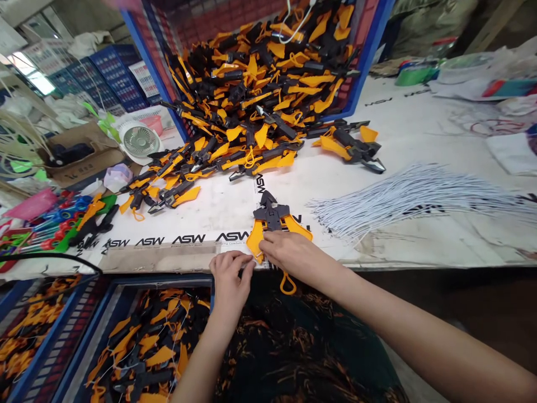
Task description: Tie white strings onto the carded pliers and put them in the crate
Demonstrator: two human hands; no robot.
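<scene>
A black-and-orange plastic toy (272,215) with a pointed black tip and two orange wings lies at the table's front edge. Its orange loop (287,284) hangs over that edge. My right hand (289,254) is closed on the toy's lower part, fingertips on the left wing. Just left of it, my left hand (231,274) has thumb and forefinger brought together by the wing's lower corner. What sits in that pinch, if anything, is too small to make out. My right fingers hide the middle of the toy.
A tipped blue crate (361,73) spills many similar toys (251,145) across the back. White wire ties (411,196) lie fanned on the right. Below the table edge, left, stands another blue crate (113,282) of toys. A small fan (140,139) stands back left.
</scene>
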